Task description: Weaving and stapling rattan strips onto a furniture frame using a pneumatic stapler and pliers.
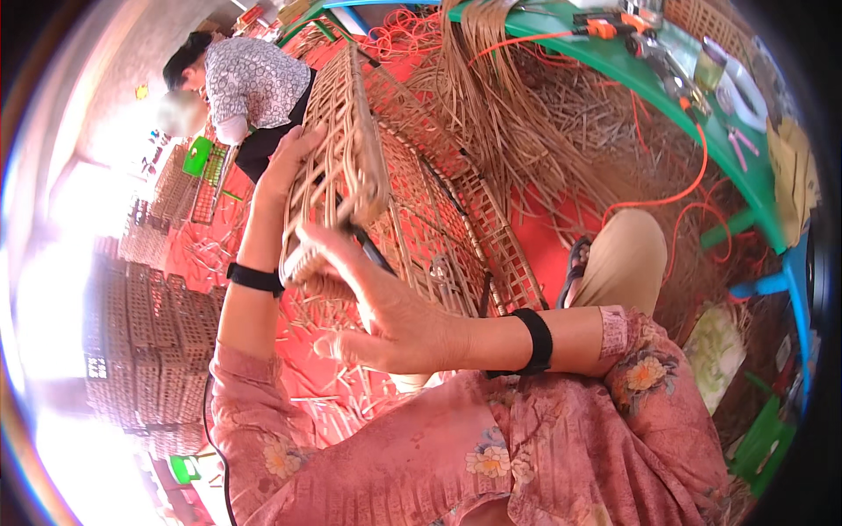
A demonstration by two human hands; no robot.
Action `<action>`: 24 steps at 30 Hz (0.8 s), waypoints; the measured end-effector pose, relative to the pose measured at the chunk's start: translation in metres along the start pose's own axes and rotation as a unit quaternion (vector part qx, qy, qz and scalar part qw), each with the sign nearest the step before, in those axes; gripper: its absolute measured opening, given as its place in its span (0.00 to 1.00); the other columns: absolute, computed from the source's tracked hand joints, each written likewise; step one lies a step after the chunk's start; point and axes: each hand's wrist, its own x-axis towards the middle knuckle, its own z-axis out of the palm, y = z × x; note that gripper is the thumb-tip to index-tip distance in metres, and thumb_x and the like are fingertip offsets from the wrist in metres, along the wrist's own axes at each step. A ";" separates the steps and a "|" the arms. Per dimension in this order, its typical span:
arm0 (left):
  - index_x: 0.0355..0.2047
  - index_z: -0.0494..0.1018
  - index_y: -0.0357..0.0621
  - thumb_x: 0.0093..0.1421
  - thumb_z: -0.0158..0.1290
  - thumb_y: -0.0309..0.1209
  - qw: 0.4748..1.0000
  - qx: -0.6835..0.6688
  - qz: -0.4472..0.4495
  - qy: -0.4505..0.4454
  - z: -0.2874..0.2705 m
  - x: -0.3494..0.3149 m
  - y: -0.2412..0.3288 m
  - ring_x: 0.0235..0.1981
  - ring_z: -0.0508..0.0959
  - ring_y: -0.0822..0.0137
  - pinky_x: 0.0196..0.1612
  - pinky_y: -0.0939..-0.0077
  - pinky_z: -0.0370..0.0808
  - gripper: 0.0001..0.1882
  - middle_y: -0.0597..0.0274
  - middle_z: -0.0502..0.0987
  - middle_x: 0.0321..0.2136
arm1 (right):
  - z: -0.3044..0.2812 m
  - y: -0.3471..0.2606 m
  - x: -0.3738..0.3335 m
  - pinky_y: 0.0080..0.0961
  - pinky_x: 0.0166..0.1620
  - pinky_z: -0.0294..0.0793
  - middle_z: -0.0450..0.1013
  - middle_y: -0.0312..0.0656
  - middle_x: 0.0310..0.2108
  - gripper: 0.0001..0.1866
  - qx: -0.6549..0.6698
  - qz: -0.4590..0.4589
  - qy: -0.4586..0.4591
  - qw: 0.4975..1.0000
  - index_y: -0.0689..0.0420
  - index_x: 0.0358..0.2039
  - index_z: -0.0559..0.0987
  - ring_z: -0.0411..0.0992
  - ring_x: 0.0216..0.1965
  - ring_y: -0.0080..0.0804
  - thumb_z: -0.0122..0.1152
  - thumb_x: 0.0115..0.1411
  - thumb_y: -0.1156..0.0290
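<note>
A woven rattan or bamboo piece [338, 145], long and basket-like with an openwork lattice, is tilted up in front of me. My left hand [296, 158] holds its far left side, with some fingers hidden by the weave. At its near corner is my right hand [395, 320], one digit pressed along the edge and the lower fingers bent and apart from it. A dark strip shows beside the corner, partly hidden by the right hand. Larger openwork woven pieces [438, 219] lie just behind, on the red floor covering.
Stacked woven baskets [145, 342] stand at the left. Another person [254, 83] sits at the far left. Long loose strips [509, 114] hang off a green table [732, 162] holding tools. An orange cord [702, 175] trails down from it. Scraps litter the red sheet [320, 386].
</note>
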 end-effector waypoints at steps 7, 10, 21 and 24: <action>0.64 0.50 0.30 0.56 0.62 0.37 0.998 0.067 0.021 0.004 0.012 0.019 -0.005 0.49 0.75 0.64 0.50 0.72 0.73 0.44 0.47 0.68 0.55 | -0.011 -0.009 -0.022 0.43 0.64 0.51 0.49 0.56 0.64 0.45 -0.090 -0.017 0.002 0.996 0.59 0.68 0.43 0.53 0.62 0.53 0.57 0.55 0.66; 0.65 0.50 0.32 0.57 0.61 0.35 0.997 0.080 -0.004 -0.002 0.017 0.027 -0.001 0.49 0.75 0.65 0.51 0.73 0.73 0.43 0.48 0.68 0.54 | -0.018 -0.006 -0.028 0.43 0.64 0.51 0.50 0.55 0.64 0.45 -0.075 -0.021 -0.002 0.997 0.57 0.68 0.43 0.53 0.62 0.53 0.56 0.56 0.63; 0.65 0.54 0.43 0.64 0.52 0.32 0.985 0.140 0.036 -0.097 0.012 0.039 -0.028 0.51 0.73 0.71 0.52 0.76 0.72 0.31 0.59 0.69 0.56 | -0.014 0.013 -0.037 0.39 0.58 0.63 0.65 0.61 0.55 0.42 0.032 0.226 -0.190 0.955 0.50 0.66 0.47 0.63 0.58 0.53 0.57 0.55 0.60; 0.66 0.52 0.42 0.66 0.48 0.31 0.983 0.160 0.042 -0.076 0.004 0.035 -0.034 0.56 0.70 0.67 0.57 0.73 0.70 0.30 0.56 0.64 0.60 | -0.013 0.029 -0.032 0.35 0.60 0.62 0.65 0.52 0.57 0.42 0.036 0.354 -0.324 0.876 0.53 0.67 0.48 0.68 0.56 0.50 0.55 0.57 0.59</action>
